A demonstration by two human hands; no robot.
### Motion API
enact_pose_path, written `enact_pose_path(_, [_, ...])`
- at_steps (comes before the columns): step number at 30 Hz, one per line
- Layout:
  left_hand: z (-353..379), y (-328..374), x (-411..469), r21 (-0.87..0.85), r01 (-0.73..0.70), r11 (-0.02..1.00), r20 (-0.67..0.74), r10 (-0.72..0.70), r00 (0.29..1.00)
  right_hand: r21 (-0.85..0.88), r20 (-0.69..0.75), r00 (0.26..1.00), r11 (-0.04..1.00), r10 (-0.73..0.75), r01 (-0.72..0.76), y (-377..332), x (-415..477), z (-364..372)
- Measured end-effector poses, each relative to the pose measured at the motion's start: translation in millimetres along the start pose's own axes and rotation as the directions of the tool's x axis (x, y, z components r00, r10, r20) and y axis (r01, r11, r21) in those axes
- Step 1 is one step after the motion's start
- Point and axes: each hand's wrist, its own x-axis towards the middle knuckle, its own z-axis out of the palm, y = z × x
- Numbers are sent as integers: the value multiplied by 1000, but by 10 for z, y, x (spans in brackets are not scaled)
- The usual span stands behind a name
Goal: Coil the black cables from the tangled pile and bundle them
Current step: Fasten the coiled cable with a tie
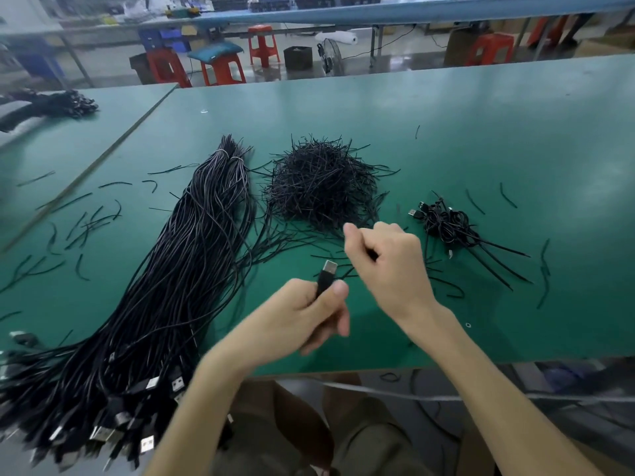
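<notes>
A long bundle of black USB cables (192, 242) lies on the green table (481, 132), its plugs hanging over the front edge at lower left. My left hand (309, 314) grips one black USB plug (326, 274), tip pointing up. My right hand (385, 259) is curled just right of it, fingers pinching a thin black strand that is mostly hidden in the fist. Behind my hands sits a heap of short black twist ties (319, 187). A few coiled, tied cables (446, 225) lie to the right.
Loose black ties are scattered over the table on both sides. Another dark cable pile (58, 104) rests on the neighbouring table at far left. Red stools (263, 44) and benches stand beyond the table's far edge.
</notes>
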Motion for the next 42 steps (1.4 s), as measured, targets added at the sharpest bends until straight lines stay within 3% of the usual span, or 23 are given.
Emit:
enact_pose_path(2, [114, -59, 99, 42, 54, 998, -188, -45, 981, -25, -19, 994, 994, -110, 109, -153, -7, 30])
enact_pose_path(5, [183, -156, 173, -233, -12, 972, -398, -84, 913, -21, 4, 994, 994, -111, 112, -243, -101, 65])
enact_pose_path(7, [192, -178, 198, -526, -160, 836, -396, -74, 915, -20, 74, 994, 996, -81, 83, -239, -197, 90])
enact_pose_path(9, [174, -130, 225, -701, -243, 671, -405, -94, 909, -7, 147, 987, 998, -60, 62, -244, -303, 125])
enact_pose_path(13, [100, -48, 213, -877, -300, 376, -383, -170, 908, 91, 320, 947, 993, 41, -74, -224, -399, 173])
enact_pose_path(16, [68, -18, 153, -891, -325, 317, -386, -148, 911, 222, 390, 907, 940, 157, -258, -197, -374, 137])
enact_pose_path(21, [50, -51, 144, -843, -335, 421, -392, -54, 918, 289, 538, 818, 867, 203, -406, -212, -314, 86])
enact_pose_path(26, [108, -97, 131, -786, -293, 544, -358, -15, 934, 401, 572, 813, 829, 104, -389, -219, -269, 68])
enact_pose_path(31, [135, -117, 127, -657, -237, 716, -352, -14, 936, 473, 537, 823, 742, 184, -475, -150, -319, 100])
enact_pose_path(34, [43, -124, 63, -576, -177, 798, -233, 47, 971, 523, 557, 803, 662, 212, -538, -144, -363, 106])
enact_pose_path(38, [-124, -126, -54, -471, -102, 876, -64, 82, 995, 515, 549, 816, 695, 181, -502, -180, -385, 99])
enact_pose_path(42, [-131, -105, -76, -370, -88, 925, -113, 49, 992, 498, 569, 809, 720, 150, -484, -218, -400, 130])
